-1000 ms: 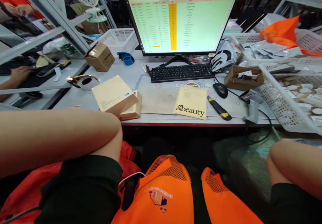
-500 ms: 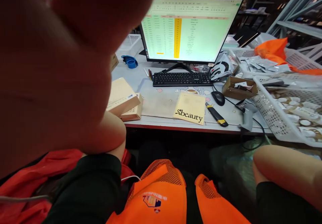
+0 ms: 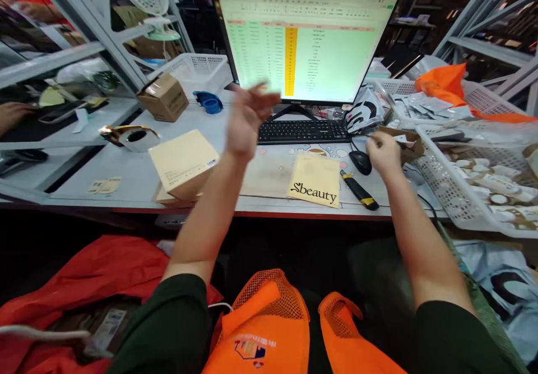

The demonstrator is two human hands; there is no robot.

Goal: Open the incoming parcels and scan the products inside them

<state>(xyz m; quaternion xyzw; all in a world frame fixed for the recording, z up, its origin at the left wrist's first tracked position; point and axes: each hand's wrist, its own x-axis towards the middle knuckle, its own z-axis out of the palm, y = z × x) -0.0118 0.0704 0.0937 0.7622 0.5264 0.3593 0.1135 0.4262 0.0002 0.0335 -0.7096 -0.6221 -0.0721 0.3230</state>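
Note:
My left hand (image 3: 247, 119) is raised in front of the monitor (image 3: 319, 49), left of the keyboard (image 3: 302, 131). It is blurred, with its fingers apart and nothing visible in it. My right hand (image 3: 384, 152) is beside the black mouse (image 3: 360, 162), in front of a small open cardboard box (image 3: 409, 145). Its fingers are curled together; whatever they may hold is hidden. Between my arms lie a pale yellow "beauty" packet (image 3: 314, 178) and a black and yellow utility knife (image 3: 359, 190).
Flat boxes (image 3: 182, 164) are stacked left of my left forearm. Behind them are a tape roll (image 3: 138, 137), a brown carton (image 3: 163, 98) and a blue tape dispenser (image 3: 209, 102). A white basket (image 3: 458, 194) of small bottles stands at right. Another person's hand (image 3: 14, 116) is far left.
My left hand has moved away from close before the camera and out over the desk. My right hand has come into view and reached the mouse and small box.

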